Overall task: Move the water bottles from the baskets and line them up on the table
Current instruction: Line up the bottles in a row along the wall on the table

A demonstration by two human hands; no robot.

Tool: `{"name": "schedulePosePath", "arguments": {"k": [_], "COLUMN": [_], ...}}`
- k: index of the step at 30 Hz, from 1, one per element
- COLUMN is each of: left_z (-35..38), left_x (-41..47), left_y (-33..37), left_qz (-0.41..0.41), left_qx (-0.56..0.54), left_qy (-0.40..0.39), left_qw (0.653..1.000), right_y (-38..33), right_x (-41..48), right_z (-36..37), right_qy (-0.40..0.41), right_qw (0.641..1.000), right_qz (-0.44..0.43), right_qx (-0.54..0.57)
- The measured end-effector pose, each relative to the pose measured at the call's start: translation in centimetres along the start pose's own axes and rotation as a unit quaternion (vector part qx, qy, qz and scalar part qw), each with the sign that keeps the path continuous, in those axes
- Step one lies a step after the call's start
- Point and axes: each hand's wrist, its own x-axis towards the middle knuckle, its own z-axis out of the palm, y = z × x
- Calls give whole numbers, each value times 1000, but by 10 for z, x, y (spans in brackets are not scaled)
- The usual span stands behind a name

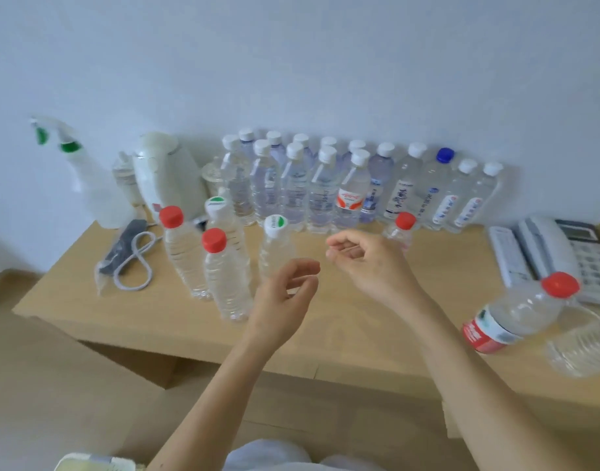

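Against the wall, back of counter (325, 321): double row of water bottles (325, 188), upright, white caps, one blue. Front left: cluster of four bottles (223, 266), upright, not aligned. Behind right hand (370, 263): small red-capped bottle (402, 229), upright. Far right, near telephone (557, 253): large red-capped bottle (516, 317), tilted. Left hand (281, 300) and right hand: fingers loosely curled, grasping nothing. Baskets: not clearly visible. Task judged mostly done; front bottles and the tilted one seemingly remain to line up.
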Motion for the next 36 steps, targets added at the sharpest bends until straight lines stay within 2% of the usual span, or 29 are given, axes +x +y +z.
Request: {"name": "schedulePosePath", "arguments": {"k": [7, 12, 16, 23, 29, 33, 36], "left_z": [89, 148, 180, 209, 214, 217, 220], "left_x": [6, -8, -22, -31, -21, -6, 7], "left_y": [24, 37, 46, 52, 50, 48, 57], "left_qz": [44, 54, 59, 64, 48, 27, 55], "left_qx": [10, -6, -9, -6, 17, 38, 32], "left_qy": [-171, -216, -227, -227, -222, -217, -203], "left_qw": [984, 975, 972, 972, 974, 975, 977], "right_y": [46, 73, 93, 127, 137, 145, 155], "right_x": [-53, -96, -121, -141, -126, -106, -97], "right_z": [-67, -115, -138, -155, -166, -169, -172], "right_qy": [145, 194, 227, 234, 266, 245, 276], "right_qw": [985, 971, 961, 957, 952, 957, 948], "right_qz": [96, 139, 153, 165, 137, 141, 147], "right_qx": [-14, -24, -30, -38, -60, -64, -59]}}
